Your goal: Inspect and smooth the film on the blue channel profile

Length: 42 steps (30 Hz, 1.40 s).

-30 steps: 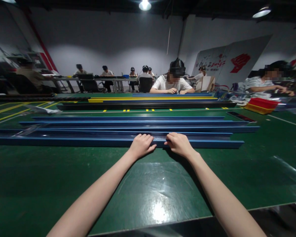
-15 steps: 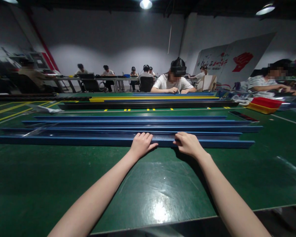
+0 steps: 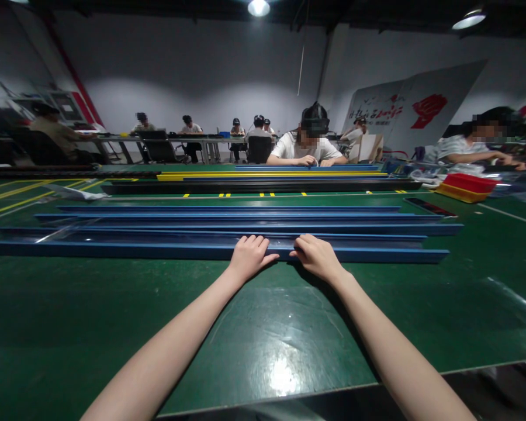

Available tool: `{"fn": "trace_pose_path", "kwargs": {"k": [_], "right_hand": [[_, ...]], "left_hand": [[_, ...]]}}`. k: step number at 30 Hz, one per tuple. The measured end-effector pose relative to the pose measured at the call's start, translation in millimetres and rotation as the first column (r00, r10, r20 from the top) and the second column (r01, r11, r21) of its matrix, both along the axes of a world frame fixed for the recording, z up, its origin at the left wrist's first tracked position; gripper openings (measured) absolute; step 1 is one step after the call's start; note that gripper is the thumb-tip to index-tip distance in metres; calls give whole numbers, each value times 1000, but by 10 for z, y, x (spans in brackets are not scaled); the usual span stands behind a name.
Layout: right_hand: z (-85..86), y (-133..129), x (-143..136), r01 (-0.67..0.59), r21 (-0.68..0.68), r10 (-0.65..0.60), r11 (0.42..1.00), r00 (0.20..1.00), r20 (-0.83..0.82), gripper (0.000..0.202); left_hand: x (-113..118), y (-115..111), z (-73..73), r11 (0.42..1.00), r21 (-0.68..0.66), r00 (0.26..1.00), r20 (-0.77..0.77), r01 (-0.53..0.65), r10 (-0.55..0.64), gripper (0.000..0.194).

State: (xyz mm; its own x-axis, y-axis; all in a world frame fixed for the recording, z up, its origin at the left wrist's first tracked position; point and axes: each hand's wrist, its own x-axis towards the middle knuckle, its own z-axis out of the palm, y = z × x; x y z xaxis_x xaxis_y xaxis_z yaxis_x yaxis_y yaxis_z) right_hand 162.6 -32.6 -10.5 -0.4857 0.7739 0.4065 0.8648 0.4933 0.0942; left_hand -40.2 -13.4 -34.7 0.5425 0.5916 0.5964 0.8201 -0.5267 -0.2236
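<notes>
Up front, both hands rest on the nearest blue rail (image 3: 114,252), a long channel lying flat on the green bench (image 3: 70,327) across the middle of the frame. Its long axis runs left to right, square to both forearms.

Left hand (image 3: 249,259): palm down on the rail's near edge, fingers (image 3: 255,242) curled over the top, thumb stretched right along the near face. Loosely draped rather than clamped.

Right hand (image 3: 316,256): just beside the left, nearly thumb to thumb, fingers bent over the same edge. Whether they pinch the far lip I cannot tell; the hand hides it.

The rail lies directly under the fingertips, no gap. Neither hand is nearer; both sit slightly right of frame centre, so far more rail runs off to the left than to the right, where its end shows at centre right.

Behind it, more blue rails (image 3: 245,219) lie parallel, stacked back toward mid-frame. Farther still, a yellow strip (image 3: 267,174) and dark rails lie the same way.

Containers: a red tray (image 3: 472,183) on a yellow one at right of frame; contents not visible.

Other people sit at benches along the back wall, one directly opposite with hands on a blue rail.
</notes>
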Motion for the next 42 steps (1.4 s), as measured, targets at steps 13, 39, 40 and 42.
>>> {"fn": "trace_pose_path", "kwargs": {"k": [13,39,40,42], "right_hand": [[76,23,156,48,-7,-48,999,998,32,16],[27,-48,81,25,-115,-21,993,999,33,28],[27,-50,80,16,-114,-13,993,1000,27,28],[29,-51,82,0,-113,2,994,1000,15,27]], "left_hand": [[5,3,3,999,34,999,-12,34,-33,41],[14,-25,45,997,-65,999,-38,35,-38,39],[14,-24,44,997,-66,999,-37,35,-38,39],[12,-21,40,997,-66,999,-36,36,-38,39]]}}
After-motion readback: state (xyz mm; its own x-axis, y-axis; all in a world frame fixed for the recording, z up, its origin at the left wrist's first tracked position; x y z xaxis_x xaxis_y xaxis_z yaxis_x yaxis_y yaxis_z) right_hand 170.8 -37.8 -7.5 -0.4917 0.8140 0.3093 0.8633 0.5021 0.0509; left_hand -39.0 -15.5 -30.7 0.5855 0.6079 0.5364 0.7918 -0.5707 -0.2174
